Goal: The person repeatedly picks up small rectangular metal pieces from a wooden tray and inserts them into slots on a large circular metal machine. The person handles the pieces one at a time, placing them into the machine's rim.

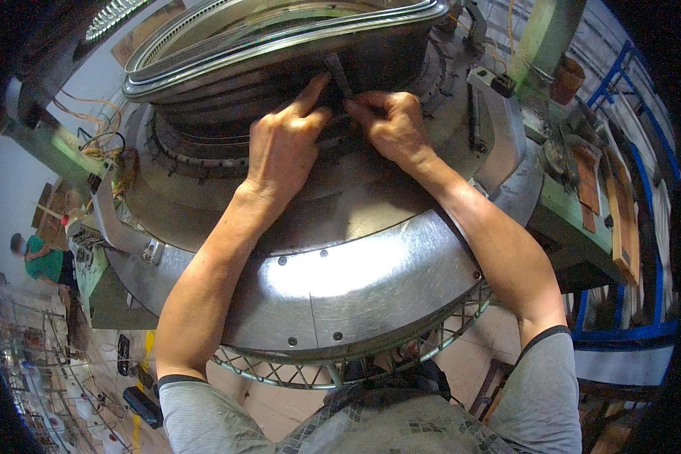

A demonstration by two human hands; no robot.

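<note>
Both my hands at the dark cylinder of the round knitting machine

My left hand (284, 144) presses its fingertips on the dark ribbed cylinder (280, 83) near the machine's centre, forefinger stretched up; my right hand (390, 121) pinches a slim grey metal piece (336, 74) standing upright against that wall. The shiny steel ring plate (356, 280) curves along the near edge. What my fingertips grip underneath is hidden

Machine (371, 280): centre, directly before the person — its flat ring nearest.
Drum (280, 45): on the machine, behind the ring.
Left hand (284, 147): against the drum's lower edge, left of the right hand (390, 125) (nearly touching).
Bench (583, 204): right of the machine.
Co-worker (41, 261): far left, well apart.
</note>
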